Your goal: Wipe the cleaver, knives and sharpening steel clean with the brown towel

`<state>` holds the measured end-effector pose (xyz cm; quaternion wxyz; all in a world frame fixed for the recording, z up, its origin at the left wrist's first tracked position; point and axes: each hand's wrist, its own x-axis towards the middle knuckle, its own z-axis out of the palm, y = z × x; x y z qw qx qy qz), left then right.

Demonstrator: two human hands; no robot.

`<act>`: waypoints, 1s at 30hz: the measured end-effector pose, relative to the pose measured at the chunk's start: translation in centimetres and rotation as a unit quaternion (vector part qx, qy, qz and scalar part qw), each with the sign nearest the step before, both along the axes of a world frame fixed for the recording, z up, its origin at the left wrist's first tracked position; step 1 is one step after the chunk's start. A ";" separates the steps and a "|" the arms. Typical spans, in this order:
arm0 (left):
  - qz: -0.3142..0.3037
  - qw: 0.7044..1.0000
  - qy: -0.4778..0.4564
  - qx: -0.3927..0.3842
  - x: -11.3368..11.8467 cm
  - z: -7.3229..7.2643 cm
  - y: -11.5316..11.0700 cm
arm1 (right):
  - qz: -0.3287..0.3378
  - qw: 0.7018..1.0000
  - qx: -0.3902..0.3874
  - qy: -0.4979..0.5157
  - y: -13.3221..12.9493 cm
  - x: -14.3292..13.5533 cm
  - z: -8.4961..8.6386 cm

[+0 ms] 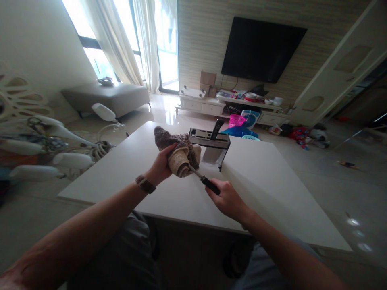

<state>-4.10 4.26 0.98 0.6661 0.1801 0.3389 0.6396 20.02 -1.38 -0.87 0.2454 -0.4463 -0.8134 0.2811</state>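
My left hand (163,163) is closed around a bunched brown and beige towel (178,151), held above the white table. In my right hand (225,197) is the black handle of a metal-shafted utensil (208,184). Its far end runs into the towel, so its kind is hidden. Just beyond the towel stands a knife block (208,139) with a slotted dark top and pale sides. A black-handled knife (217,129) sticks up out of one slot.
The white table (254,193) spreads under both hands. Past its far edge are a pink basket (236,120) and a blue tub (238,131). White lamp arms (57,161) reach close to the table's left side. A grey ottoman (105,96) stands by the window.
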 end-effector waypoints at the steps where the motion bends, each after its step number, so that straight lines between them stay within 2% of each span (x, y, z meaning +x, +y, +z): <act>1: 0.003 1.000 0.000 0.001 0.1 0.0 0.0 | -0.001 1.000 -0.001 -0.001 0.0 0.0 0.0; 11: -0.017 1.000 0.009 -0.016 0.5 -0.9 -0.1 | -0.021 1.000 0.003 0.003 -0.2 -0.3 0.0; 18: -0.108 0.994 0.019 -0.020 2.6 -1.8 -1.2 | -0.051 0.992 -0.046 0.106 0.0 -1.3 -0.3; 22: -0.160 0.986 0.046 0.023 3.6 -1.8 -2.0 | -0.056 0.981 -0.084 0.165 0.3 -1.6 -0.7; 25: -0.156 0.984 0.063 0.059 3.9 -1.7 -2.2 | -0.060 0.978 -0.102 0.171 0.3 -1.5 -0.9; 30: -0.118 0.987 0.096 0.054 4.0 -1.7 -2.2 | -0.050 0.983 -0.094 0.153 -0.1 -1.4 -0.5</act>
